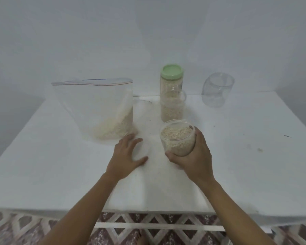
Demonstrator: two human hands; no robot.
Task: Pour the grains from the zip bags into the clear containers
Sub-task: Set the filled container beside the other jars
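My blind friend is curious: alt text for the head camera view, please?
A person's right hand grips an open clear container full of grains at a white table, while the left hand touches a translucent lid beside it. Behind stand a part-full zip bag, a green-lidded jar of grains and an empty clear container.

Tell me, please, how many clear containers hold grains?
3: an open jar in the right hand, a green-lidded jar behind, and a short container before it. The zip bag may hide more.

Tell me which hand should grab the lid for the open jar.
Probably left. The left hand lies spread over the clear lid, while the right hand grips the filled jar.
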